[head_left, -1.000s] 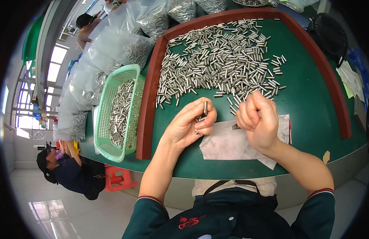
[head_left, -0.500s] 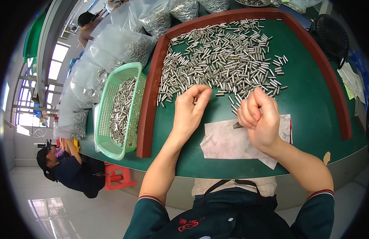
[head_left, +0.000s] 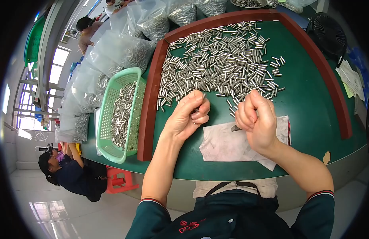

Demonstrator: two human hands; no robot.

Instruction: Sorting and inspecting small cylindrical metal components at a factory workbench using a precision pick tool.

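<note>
My left hand [head_left: 185, 117] is closed above the table, near the front of a wide heap of short shiny metal pins [head_left: 212, 63]. Between its thumb and fingers the tip of a metal pin [head_left: 204, 96] shows; the curled fingers hide the rest. To the right, my right hand [head_left: 258, 121] is curled with the thumb against the fingers, over a stained whitish cloth [head_left: 224, 145]. A dark grey flat piece [head_left: 235, 128] pokes out beside that fist; whether the hand grips it or it lies on the cloth, I cannot tell.
Dark red rails [head_left: 147, 119] border the green tabletop [head_left: 308, 107]. Left of them stands a light green basket [head_left: 132, 145] of pins, with clear bags [head_left: 130, 49] of pins behind. A black fan [head_left: 329, 34] and papers [head_left: 350, 77] are at right. Co-workers [head_left: 71, 171] are at left.
My left hand has turned and come slightly nearer to me, its fingers now curled more upward. My right hand has shifted slightly left and stays closed.
</note>
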